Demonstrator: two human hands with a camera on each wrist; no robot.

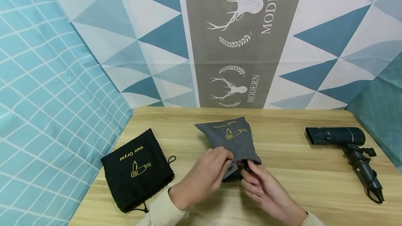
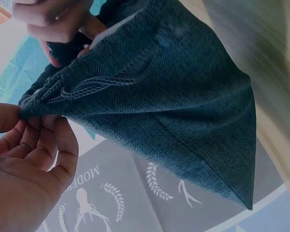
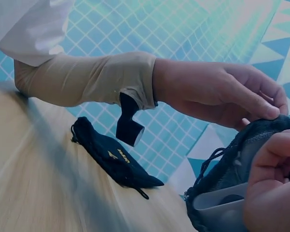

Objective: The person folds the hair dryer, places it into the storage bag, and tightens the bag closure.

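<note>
Grey cloth drawstring bag, over wood-grain worktop: mouth uncinched, pale grey item apparently part in. Left hand: fingers pinching rim. Right hand: fingers curled round dark item. Black hair dryer: unbagged.

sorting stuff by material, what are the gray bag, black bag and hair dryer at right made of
Gray bag: matte woven fabric, weave visible close up. Black bag: probably soft, dull cloth, given its creases. Hair dryer: likely hard plastic, with faint sheen.
</note>
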